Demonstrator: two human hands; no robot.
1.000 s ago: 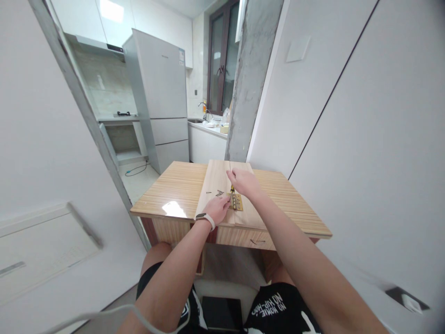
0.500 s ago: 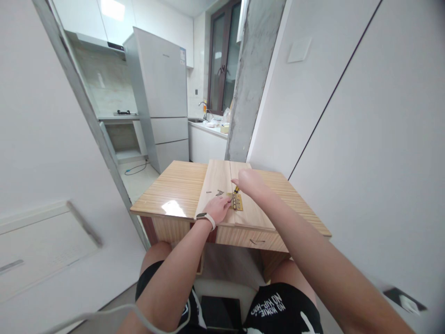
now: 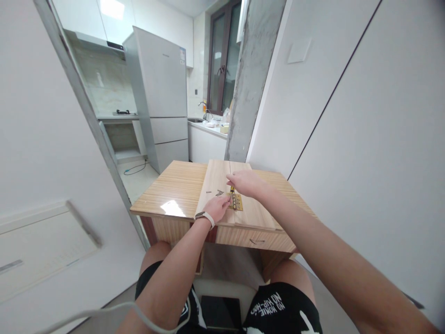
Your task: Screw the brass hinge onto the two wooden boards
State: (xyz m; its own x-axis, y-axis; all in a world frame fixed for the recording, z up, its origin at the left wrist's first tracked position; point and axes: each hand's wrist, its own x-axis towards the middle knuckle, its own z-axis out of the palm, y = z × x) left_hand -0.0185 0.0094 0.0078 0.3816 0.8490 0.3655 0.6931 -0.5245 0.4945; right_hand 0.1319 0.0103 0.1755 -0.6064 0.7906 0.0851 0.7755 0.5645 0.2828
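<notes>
A brass hinge (image 3: 238, 202) lies across the seam between two pale boards (image 3: 219, 174) on the wooden desk (image 3: 184, 178). My right hand (image 3: 245, 182) is closed on a yellow and black screwdriver (image 3: 232, 189), held over the hinge's far left part. My left hand (image 3: 218, 207) rests on the left board at the hinge's left leaf, fingers together near the screwdriver's tip; what they pinch, if anything, is too small to make out. Several screws (image 3: 219, 192) lie on the left board, just beyond my left hand.
The desk has a drawer (image 3: 257, 239) at its front, above my legs. A grey fridge (image 3: 163, 79) and a kitchen counter (image 3: 208, 127) stand beyond it. White walls rise on both sides. A pale cable (image 3: 114, 307) crosses the lower left.
My right hand has shifted left with the screwdriver, which now stands more upright, and my right forearm lies lower. My left hand has barely moved.
</notes>
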